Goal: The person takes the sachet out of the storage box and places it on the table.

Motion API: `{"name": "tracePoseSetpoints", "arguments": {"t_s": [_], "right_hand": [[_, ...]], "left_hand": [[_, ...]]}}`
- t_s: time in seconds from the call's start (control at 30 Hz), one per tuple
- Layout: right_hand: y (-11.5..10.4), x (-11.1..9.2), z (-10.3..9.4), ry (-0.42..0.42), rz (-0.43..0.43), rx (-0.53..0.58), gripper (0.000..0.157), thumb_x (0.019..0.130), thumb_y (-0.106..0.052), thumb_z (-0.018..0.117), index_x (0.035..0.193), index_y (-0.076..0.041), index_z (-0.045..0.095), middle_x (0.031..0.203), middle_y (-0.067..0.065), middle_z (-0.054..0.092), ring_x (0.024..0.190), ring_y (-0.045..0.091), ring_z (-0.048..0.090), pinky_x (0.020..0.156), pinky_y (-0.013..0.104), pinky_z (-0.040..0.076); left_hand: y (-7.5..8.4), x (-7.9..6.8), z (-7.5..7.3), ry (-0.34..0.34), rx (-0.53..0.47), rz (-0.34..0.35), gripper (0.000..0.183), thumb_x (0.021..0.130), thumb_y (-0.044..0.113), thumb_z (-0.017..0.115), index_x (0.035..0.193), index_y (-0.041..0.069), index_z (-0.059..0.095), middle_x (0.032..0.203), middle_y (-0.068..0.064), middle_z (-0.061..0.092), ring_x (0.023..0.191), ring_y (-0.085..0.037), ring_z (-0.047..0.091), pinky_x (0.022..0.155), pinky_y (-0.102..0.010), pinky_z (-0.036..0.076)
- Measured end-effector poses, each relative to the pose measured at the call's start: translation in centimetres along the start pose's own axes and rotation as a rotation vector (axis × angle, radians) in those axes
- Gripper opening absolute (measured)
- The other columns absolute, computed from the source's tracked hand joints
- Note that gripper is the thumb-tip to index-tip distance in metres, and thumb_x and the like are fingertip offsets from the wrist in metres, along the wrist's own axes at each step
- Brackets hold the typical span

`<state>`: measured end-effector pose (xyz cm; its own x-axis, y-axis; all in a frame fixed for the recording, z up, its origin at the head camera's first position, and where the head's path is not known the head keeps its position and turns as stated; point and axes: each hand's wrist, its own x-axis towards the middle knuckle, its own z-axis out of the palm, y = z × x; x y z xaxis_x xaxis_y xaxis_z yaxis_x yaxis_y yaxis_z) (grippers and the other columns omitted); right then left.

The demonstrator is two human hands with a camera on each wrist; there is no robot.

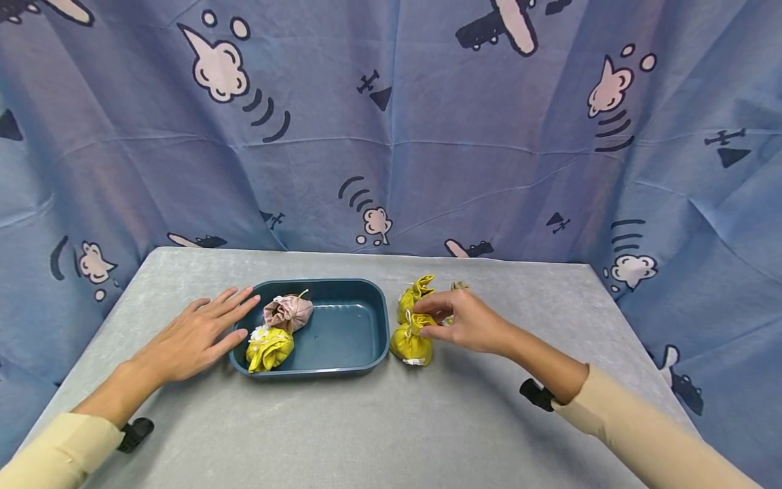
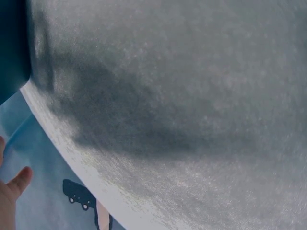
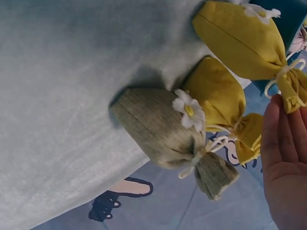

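My left hand (image 1: 195,336) lies with straight fingers at the left rim of a dark teal plastic box (image 1: 342,372). Inside the box's left part sit a pinkish drawstring pouch (image 1: 293,311) and a yellow one with white flowers (image 1: 271,350). Just right of the box, my right hand (image 1: 473,322) pinches the gathered neck of a yellow drawstring pouch (image 1: 411,345) between thumb and fingers. Behind it stands another yellow pouch (image 1: 406,299). A grey-green pouch with a white flower (image 3: 153,122) shows beside them in the right wrist view, mostly hidden by the hand in the head view.
A grey-covered table (image 1: 440,428) carries everything. Its far edge meets a blue patterned curtain (image 1: 342,136), which also hangs at both sides. In the left wrist view, a corner of the box (image 2: 12,52) and part of the left hand show at the left edge.
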<state>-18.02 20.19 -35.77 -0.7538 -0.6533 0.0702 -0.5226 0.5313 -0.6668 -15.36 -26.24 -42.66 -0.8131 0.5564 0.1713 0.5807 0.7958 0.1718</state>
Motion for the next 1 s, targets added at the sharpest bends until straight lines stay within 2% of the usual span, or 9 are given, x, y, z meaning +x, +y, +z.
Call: {"name": "tracePoseSetpoints", "arguments": {"t_s": [0.3, 0.47, 0.73, 1.0], "right_hand": [[-1.2, 1.1, -0.9, 0.068, -0.054, 0.018, 0.03, 0.083, -0.008, 0.081, 0.111, 0.001, 0.072, 0.107, 0.011, 0.073, 0.095, 0.025, 0.071, 0.083, 0.04, 0.057], [-2.2, 1.7, -0.9, 0.05, -0.057, 0.015, 0.033, 0.083, -0.01, 0.081, 0.115, -0.003, 0.072, 0.11, 0.007, 0.073, 0.098, 0.028, 0.07, 0.086, 0.036, 0.056], [-3.8, 3.5, 0.2, 0.029, -0.096, 0.027, 0.038, 0.084, -0.011, 0.081, 0.119, -0.002, 0.071, 0.114, 0.007, 0.072, 0.099, 0.017, 0.07, 0.09, 0.034, 0.055], [-5.4, 5.1, 1.7, -0.008, -0.137, 0.051, 0.04, 0.085, -0.014, 0.081, 0.121, -0.003, 0.069, 0.116, 0.006, 0.072, 0.106, 0.021, 0.069, 0.094, 0.031, 0.053]], "left_hand": [[0.0, 0.0, 0.0, -0.017, -0.011, -0.015, 0.06, 0.104, 0.039, 0.05, 0.158, 0.019, 0.032, 0.161, -0.011, 0.031, 0.143, -0.041, 0.033, 0.103, -0.064, 0.032], [-0.1, 0.1, 0.0, -0.019, -0.017, -0.016, 0.059, 0.104, 0.039, 0.049, 0.157, 0.018, 0.033, 0.161, -0.009, 0.03, 0.143, -0.041, 0.032, 0.104, -0.064, 0.031], [-0.1, 0.1, 0.0, -0.007, -0.012, -0.009, 0.059, 0.104, 0.038, 0.05, 0.157, 0.017, 0.035, 0.162, -0.008, 0.03, 0.143, -0.041, 0.034, 0.103, -0.063, 0.032], [0.0, 0.0, 0.0, -0.009, -0.015, -0.01, 0.059, 0.104, 0.039, 0.049, 0.157, 0.017, 0.034, 0.161, -0.01, 0.031, 0.142, -0.042, 0.034, 0.103, -0.062, 0.032]]}}
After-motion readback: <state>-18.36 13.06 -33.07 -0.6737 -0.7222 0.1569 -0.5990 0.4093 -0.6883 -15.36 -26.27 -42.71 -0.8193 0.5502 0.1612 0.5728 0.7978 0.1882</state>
